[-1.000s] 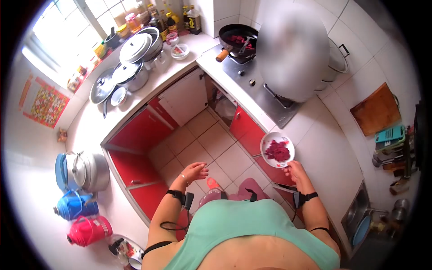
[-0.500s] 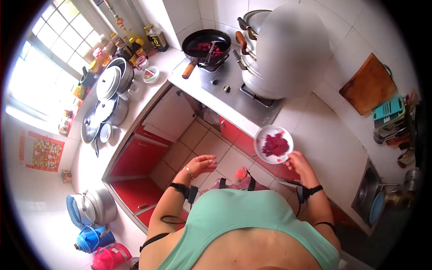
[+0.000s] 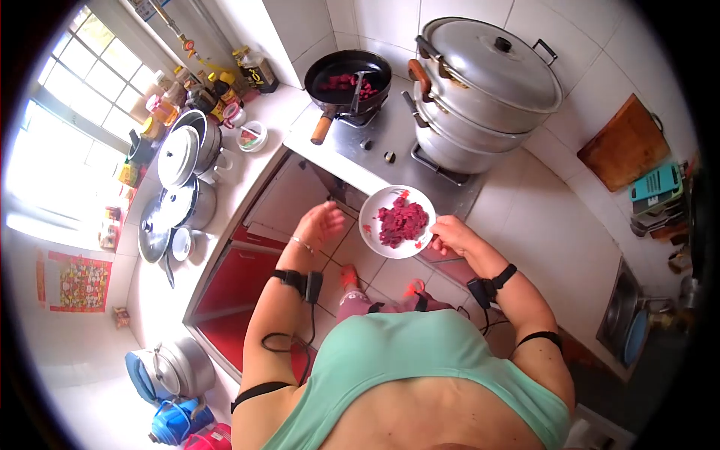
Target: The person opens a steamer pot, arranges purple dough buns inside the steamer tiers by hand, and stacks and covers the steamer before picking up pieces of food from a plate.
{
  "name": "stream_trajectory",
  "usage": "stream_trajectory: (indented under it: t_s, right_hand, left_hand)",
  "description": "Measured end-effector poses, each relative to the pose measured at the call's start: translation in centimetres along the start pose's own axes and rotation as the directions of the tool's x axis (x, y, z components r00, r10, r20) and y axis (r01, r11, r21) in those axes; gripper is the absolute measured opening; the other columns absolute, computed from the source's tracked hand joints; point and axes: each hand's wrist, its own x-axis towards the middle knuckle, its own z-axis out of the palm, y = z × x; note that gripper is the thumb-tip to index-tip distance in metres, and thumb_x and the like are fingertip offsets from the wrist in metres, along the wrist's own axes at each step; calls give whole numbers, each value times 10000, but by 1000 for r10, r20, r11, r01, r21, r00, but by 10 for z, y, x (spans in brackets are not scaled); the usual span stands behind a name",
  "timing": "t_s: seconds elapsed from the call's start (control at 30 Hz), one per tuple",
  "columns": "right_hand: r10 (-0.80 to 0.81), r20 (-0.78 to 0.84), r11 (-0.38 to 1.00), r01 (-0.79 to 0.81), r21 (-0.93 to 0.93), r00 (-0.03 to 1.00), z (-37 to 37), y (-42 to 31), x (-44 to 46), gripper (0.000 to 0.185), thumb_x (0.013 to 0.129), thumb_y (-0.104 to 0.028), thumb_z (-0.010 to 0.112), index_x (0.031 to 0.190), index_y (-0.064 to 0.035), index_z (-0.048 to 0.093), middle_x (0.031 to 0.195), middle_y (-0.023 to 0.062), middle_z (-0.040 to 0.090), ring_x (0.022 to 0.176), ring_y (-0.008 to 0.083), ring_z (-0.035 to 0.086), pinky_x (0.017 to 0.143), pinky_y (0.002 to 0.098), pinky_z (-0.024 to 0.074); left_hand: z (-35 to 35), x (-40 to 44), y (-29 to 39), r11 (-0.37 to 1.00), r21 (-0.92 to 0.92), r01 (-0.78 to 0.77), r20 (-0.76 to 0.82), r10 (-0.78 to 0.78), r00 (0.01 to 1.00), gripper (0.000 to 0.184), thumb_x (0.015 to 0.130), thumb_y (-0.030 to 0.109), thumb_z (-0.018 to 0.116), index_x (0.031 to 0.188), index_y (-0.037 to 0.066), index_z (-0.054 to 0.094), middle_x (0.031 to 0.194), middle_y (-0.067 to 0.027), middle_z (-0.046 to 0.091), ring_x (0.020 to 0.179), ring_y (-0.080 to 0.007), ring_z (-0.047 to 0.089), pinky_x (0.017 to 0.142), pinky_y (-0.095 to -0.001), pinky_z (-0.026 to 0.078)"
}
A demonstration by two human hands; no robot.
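Observation:
My right hand [image 3: 451, 235] grips the right rim of a white plate [image 3: 373, 244] with red decoration. A heap of chopped dark-red food [image 3: 403, 222] lies on the plate, which is held above the floor by the stove's front edge. To the left of the plate, my left hand [image 3: 322, 223] is raised in the air, fingers apart and slightly blurred, with nothing in it. Farther forward, a black frying pan [image 3: 330, 66] with a wooden handle sits on the stove. Similar dark-red pieces [image 3: 343, 82] and a spatula [image 3: 358, 91] are inside it.
A tall stacked metal steamer [image 3: 480, 105] stands on the stove's right side. Lidded pots [image 3: 178, 156], a small bowl [image 3: 252, 136] and several bottles [image 3: 217, 88] line the left counter. A wooden cutting board [image 3: 624, 146] leans on the right wall, near a sink [image 3: 621, 304].
The plate in my right hand has moved left and nearer the pan side. My left hand has risen forward. Feet in red footwear show more below.

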Motion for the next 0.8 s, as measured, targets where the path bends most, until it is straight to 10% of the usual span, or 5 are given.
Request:
stream_trajectory:
  t_s: [0.17,0.3,0.47,0.6,0.8]
  right_hand:
    - [113,-183,989,-93,115,977,5,30,0,189,908,-113,511,922,32,631,715,108,654,525,123,568,401,265,430]
    - [172,-344,955,-69,290,923,13,55,-26,183,914,-122,527,928,30,626,733,128,659,534,131,560,399,269,426]
    - [222,-561,880,85,468,797,28,103,-70,194,880,-138,528,925,30,614,753,121,679,532,130,570,414,268,441]
    - [300,-639,834,130,536,709,33,135,-101,202,885,-182,540,897,3,620,745,113,681,537,130,578,417,269,446]
    - [247,-746,811,289,509,618,-14,203,-138,266,938,-277,546,872,-40,649,709,67,674,495,116,566,409,251,419]
  left_hand:
    - [-54,100,74,997,-50,-52,-21,51,998,444,873,437,729,1096,71,614,1040,-59,607,944,-216,600,828,-382,522]
    - [-37,164,141,992,122,-22,72,13,997,743,844,552,712,1350,59,482,1277,-152,551,1179,-305,572,939,-458,499]
    - [6,201,177,942,188,278,-37,-275,961,475,810,483,775,1002,71,635,875,-60,682,735,-182,684,665,-302,590]
    - [7,212,177,920,237,311,98,-342,935,211,850,240,718,770,144,548,615,44,528,499,-81,517,364,-213,336]
    - [24,120,153,958,287,-1,42,-12,999,122,895,211,643,850,124,569,708,29,504,616,-81,474,533,-231,372]
